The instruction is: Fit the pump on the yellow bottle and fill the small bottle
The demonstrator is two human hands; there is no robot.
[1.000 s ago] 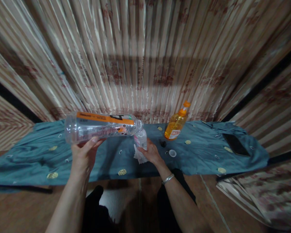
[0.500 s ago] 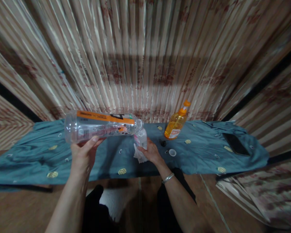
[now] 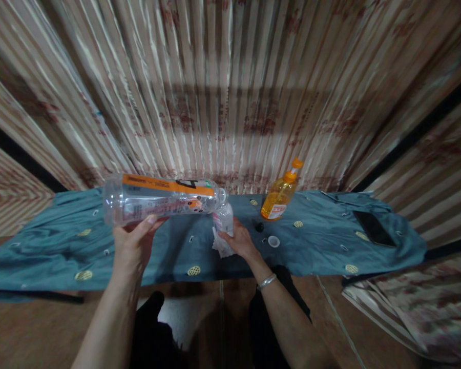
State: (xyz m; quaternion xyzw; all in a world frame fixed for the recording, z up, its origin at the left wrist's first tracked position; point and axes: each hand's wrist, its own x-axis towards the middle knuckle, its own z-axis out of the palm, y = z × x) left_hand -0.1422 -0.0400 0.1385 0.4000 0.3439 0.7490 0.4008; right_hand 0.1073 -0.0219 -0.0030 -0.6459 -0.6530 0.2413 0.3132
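My left hand point(image 3: 136, 238) is wrapped round a large clear plastic bottle point(image 3: 157, 201) with an orange and grey label. That bottle lies nearly level in the air, its mouth pointing right, at the top of a small clear bottle point(image 3: 224, 218). Around the small bottle's right side, the fingers of my right hand point(image 3: 240, 238) are closed, and it stands upright. Beneath it lies a crumpled white tissue point(image 3: 221, 247). Whether liquid runs between the two mouths is too fine to make out.
Right of my hands stand an orange pump bottle point(image 3: 278, 200), a small black cap point(image 3: 259, 226) and a white round cap point(image 3: 273, 241). A dark phone point(image 3: 374, 228) lies farther right on the teal cloth point(image 3: 318, 251). Pleated curtains point(image 3: 230, 102) hang close behind.
Both hands and both bottles hold almost the same position. Only a very slight shift of the whole view shows.
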